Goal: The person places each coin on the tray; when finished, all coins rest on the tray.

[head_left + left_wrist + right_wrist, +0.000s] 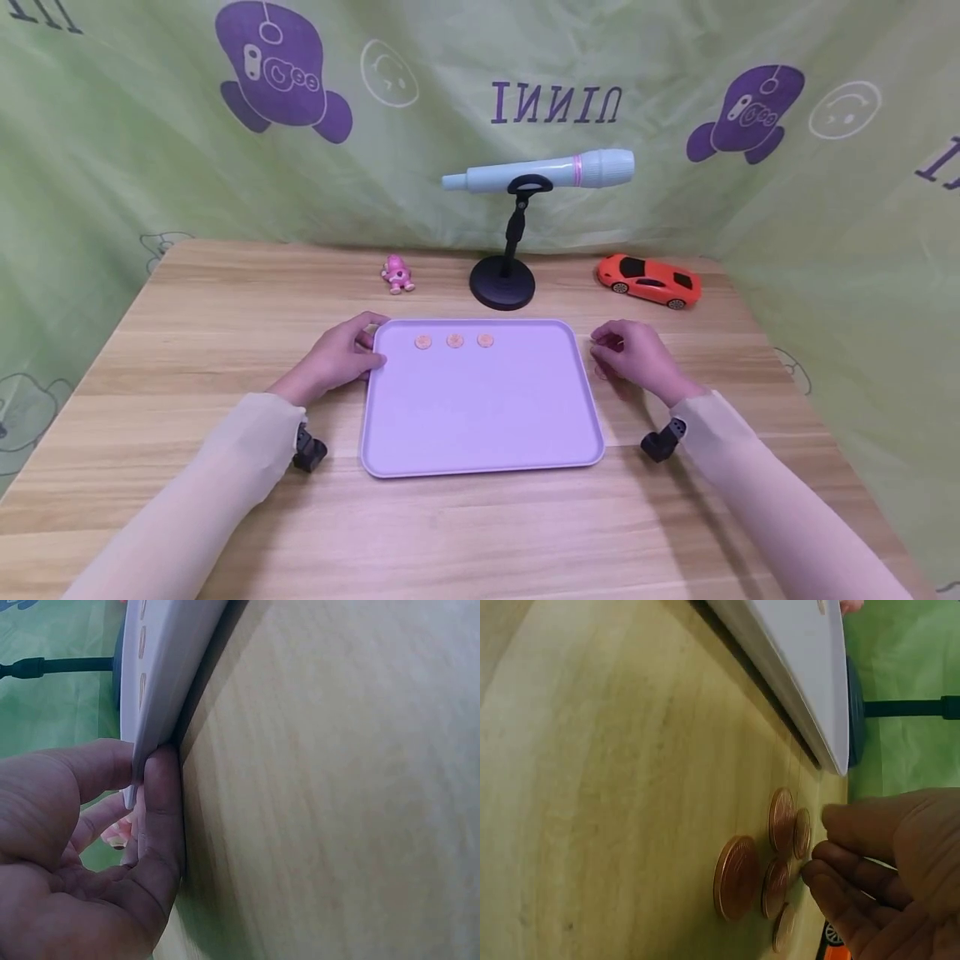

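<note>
Purple tray (483,408): three copper coins (454,341) in row inside far edge. Left hand (339,354): fingers clamped on tray's left rim. Right hand (637,357): fingers apart, near loose coins (775,886) on desk (480,533), right of tray.

- The tray (483,408) is set on the tabletop (525,533), its left rim pinched by the left hand (339,352).
- Three coins (454,341) are lined up in the tray, near its far edge.
- Loose coins (738,877) are grouped right of the tray, near the right hand (633,354).
- Behind the tray, a stand (502,287) is placed between a figurine (397,274), left, and a toy car (651,282), right.
- A microphone (551,171) is held on the stand.
</note>
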`<state>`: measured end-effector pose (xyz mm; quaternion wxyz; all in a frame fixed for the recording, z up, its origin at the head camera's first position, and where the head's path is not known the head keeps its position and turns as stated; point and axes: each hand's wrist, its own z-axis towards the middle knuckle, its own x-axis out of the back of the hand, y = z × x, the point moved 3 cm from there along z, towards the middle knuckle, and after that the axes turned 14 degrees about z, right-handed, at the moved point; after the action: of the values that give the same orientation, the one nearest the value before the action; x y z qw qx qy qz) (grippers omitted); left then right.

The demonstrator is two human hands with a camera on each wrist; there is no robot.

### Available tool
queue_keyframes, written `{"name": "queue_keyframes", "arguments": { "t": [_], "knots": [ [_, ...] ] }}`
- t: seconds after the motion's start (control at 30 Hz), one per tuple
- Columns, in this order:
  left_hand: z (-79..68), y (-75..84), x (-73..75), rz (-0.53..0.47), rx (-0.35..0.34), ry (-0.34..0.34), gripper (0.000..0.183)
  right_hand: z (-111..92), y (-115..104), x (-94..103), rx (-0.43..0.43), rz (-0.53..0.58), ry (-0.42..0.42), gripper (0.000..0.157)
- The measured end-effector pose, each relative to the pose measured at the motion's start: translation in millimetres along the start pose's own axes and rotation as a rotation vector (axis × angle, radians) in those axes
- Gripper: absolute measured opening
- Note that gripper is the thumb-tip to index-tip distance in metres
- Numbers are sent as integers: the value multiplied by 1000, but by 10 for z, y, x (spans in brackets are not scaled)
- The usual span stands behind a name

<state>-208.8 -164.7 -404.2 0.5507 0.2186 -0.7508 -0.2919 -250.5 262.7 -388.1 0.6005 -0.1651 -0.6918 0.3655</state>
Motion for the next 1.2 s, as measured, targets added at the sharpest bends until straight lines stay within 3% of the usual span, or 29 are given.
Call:
{"name": "queue_keyframes", "arguments": {
  "t": [0.2,0.83,1.2],
  "knots": [
    [17,-7,-13,-14,-3,0,59,-24,41,5,-10,-45,-61,18],
    [26,-32,-19,-50,1,-4,57,88,57,53,-58,-71,-112,22],
    [25,-30,-6,-36,6,-11,57,73,62,69,-63,-35,-53,10]
  ]
}}
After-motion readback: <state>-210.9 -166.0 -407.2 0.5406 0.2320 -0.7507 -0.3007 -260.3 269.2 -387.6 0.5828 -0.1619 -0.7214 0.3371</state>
